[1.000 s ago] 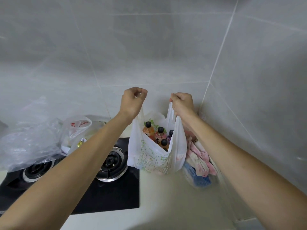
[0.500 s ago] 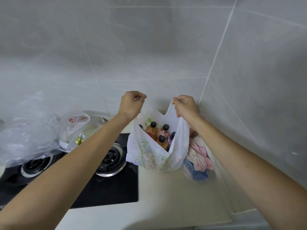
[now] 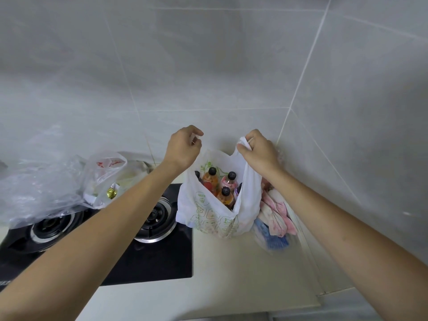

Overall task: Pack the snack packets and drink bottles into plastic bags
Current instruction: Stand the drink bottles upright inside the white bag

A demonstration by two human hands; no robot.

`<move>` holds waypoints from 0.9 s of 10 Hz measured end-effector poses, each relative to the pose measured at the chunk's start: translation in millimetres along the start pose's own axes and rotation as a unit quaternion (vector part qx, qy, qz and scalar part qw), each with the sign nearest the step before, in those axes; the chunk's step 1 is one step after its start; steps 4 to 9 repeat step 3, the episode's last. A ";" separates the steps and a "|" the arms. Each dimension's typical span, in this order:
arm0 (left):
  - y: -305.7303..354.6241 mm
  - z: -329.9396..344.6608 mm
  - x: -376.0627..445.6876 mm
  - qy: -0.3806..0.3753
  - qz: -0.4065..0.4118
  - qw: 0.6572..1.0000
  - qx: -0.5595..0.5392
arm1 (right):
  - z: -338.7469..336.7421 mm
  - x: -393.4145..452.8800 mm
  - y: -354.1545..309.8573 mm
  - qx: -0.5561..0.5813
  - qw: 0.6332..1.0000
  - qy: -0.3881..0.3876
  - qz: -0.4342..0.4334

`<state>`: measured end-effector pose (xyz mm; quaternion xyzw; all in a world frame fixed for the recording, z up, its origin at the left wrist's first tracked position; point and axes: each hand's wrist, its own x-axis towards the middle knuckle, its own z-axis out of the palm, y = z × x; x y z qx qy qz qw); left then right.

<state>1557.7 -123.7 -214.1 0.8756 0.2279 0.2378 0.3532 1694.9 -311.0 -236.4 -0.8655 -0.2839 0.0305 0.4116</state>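
1. My left hand (image 3: 183, 147) and right hand (image 3: 259, 151) each pinch a thin handle of the crinkly white plastic bag with green print (image 3: 208, 214), fingers curled tight.
2. The bag stands on the smooth pale countertop (image 3: 231, 274), holding round black-capped drink bottles (image 3: 220, 184).
3. The glossy black gas hob (image 3: 148, 256) lies beside it, crumpled clear plastic bags (image 3: 41, 188) further left.

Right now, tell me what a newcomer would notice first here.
Both hands, left and right, hold up the handles of a white bag on the counter in the tiled corner. Inside it stand bottles with black caps. Left of it is a black stove with clear bags piled on its far burner; a pink cloth lies to the bag's right.
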 end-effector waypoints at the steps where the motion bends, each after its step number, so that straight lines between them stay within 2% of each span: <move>1: -3.2 -5.1 -5.4 0.014 0.048 0.997 0.061 | -1.8 -7.3 -8.0 -0.041 0.998 0.007 -0.041; 3: -7.0 -21.9 -20.2 0.021 0.110 0.985 0.129 | -2.0 -24.2 -23.0 -0.122 0.986 0.010 -0.115; 9: -7.0 -21.9 -20.2 0.021 0.110 0.985 0.129 | -2.0 -24.2 -23.0 -0.122 0.986 0.010 -0.115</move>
